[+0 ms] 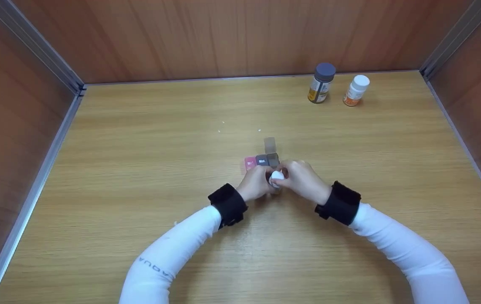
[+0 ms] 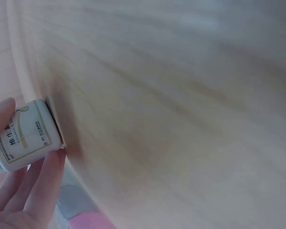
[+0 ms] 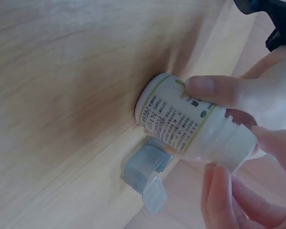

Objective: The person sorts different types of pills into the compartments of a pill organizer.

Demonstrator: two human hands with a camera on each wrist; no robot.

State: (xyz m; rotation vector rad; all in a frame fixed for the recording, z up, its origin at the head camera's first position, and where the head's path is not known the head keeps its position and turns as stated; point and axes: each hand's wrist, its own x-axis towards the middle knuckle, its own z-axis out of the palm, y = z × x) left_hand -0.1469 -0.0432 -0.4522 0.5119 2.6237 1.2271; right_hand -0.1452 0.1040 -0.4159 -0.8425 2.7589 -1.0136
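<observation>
A small white pill bottle (image 3: 176,114) with a printed label stands on the table, gripped round its sides by my left hand (image 1: 255,183). Its white cap (image 3: 236,147) is pinched between the thumb and fingertips of my right hand (image 1: 304,179). In the right wrist view, screw threads show between cap and bottle. Just beyond the hands lies a pill organizer (image 1: 261,160) with pink and grey compartments. The grey lid (image 1: 270,145) at its right end is flipped up. My left hand hides part of the organizer in the head view.
Toward the back right stand a dark-capped bottle (image 1: 321,83) and a white bottle with an orange label (image 1: 356,90). A few tiny white bits (image 1: 259,130) lie on the wooden table (image 1: 147,139). Wood panels (image 1: 232,38) enclose the back and both sides.
</observation>
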